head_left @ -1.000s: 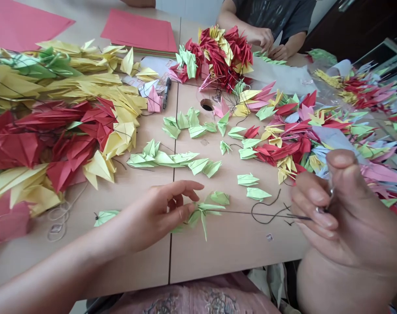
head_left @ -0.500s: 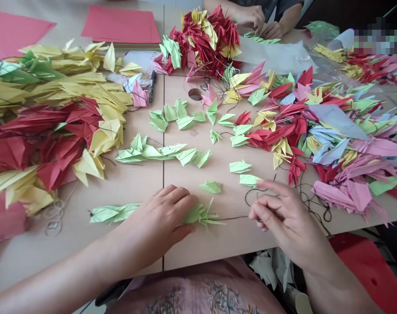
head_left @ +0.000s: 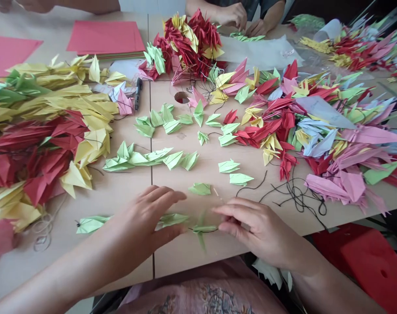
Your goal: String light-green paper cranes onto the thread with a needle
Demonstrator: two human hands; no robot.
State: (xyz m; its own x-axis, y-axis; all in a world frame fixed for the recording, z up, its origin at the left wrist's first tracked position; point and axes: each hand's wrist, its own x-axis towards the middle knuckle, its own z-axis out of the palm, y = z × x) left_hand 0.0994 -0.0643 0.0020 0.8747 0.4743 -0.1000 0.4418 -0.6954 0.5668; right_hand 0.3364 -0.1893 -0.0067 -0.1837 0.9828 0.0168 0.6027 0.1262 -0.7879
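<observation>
Folded light-green paper cranes [head_left: 93, 224] lie in a strung row near the table's front edge, a black knot at the left end. My left hand [head_left: 150, 213] hovers over that row, thumb and fingers apart, hiding its middle. Just right of it, a blurred green crane [head_left: 203, 229] sits on the black thread. My right hand [head_left: 250, 224] is closed in a pinch beside this crane. A thin pale needle [head_left: 217, 193] sticks up at its fingertips. A loose green crane [head_left: 200, 188] rests beyond, between both hands.
Several green cranes [head_left: 181, 160] lie further back. Red and yellow crane strands [head_left: 54, 135] cover the left; a multicoloured heap [head_left: 316, 131] and tangled black thread [head_left: 299, 196] fill the right. Red paper [head_left: 106, 37] and a black pen [head_left: 137, 93] lie behind. Another person's hands [head_left: 234, 17] work across the table.
My right hand has moved left, close to my left hand. My left hand has lifted and its fingers have spread. The camera's view has shifted slightly right.
</observation>
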